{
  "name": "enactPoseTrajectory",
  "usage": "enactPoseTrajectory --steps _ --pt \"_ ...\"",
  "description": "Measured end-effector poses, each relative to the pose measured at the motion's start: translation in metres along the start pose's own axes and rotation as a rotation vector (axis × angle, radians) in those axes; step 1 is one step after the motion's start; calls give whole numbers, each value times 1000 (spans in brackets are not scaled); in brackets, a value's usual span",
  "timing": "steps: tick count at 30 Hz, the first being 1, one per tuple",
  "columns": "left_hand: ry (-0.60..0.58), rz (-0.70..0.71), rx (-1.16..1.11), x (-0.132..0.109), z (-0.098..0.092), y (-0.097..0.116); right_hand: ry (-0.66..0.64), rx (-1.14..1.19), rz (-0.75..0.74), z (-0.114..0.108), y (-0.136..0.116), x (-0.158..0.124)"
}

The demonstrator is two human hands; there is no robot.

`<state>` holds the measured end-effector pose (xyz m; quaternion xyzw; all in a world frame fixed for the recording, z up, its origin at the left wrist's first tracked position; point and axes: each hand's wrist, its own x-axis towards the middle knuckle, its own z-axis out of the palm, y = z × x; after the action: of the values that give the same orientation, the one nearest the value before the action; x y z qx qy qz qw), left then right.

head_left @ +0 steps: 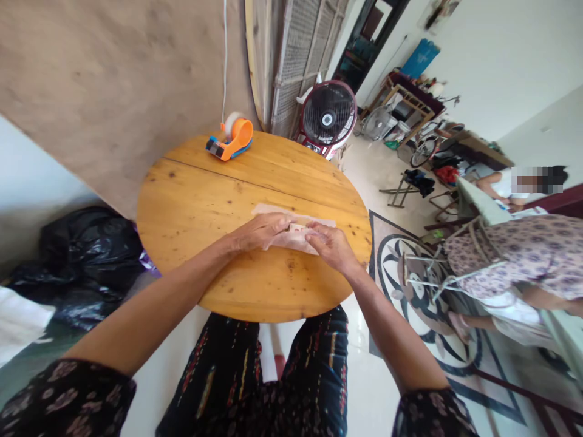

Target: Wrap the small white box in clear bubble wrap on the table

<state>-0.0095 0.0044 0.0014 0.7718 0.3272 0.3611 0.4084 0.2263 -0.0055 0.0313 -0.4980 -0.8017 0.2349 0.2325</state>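
Observation:
A thin, pale pinkish wrapping sheet [296, 243], partly see-through, lies lengthwise on the round wooden table [191, 224]. My left hand [262, 232] is on its left part, with the fingers closed together over it. My right hand [331, 244] grips its right part between thumb and fingers. Between the fingertips a small pale piece with reddish marks [298, 228] shows. Whether it is inside the sheet or part of it, I cannot tell. Both palms are turned inward, so the undersides of the fingers are hidden.
An orange and blue tape dispenser [234, 141] with a roll stands at the table's far left. Behind the table is a dark red fan [328, 115]. Black plastic bags [86, 261] lie at left. Two people sit at right, one on a metal-framed chair [437, 273].

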Motion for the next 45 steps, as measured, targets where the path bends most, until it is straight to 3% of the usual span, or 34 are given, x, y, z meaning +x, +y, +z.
enactPoseTrajectory --steps 5,11,18,28,34,45 --pt "-11 81 -86 3 2 1 72 36 68 3 2 10" --pt "191 -122 7 5 15 6 43 168 166 6 8 13" --pt "253 -126 -8 11 22 -5 32 283 111 9 18 15" --pt "173 -220 -56 10 20 -3 -28 387 171 10 17 7" --pt "201 -250 -147 11 19 -5 -13 457 206 10 11 5" --pt "123 -245 -223 12 28 -3 -31 578 305 12 15 5"
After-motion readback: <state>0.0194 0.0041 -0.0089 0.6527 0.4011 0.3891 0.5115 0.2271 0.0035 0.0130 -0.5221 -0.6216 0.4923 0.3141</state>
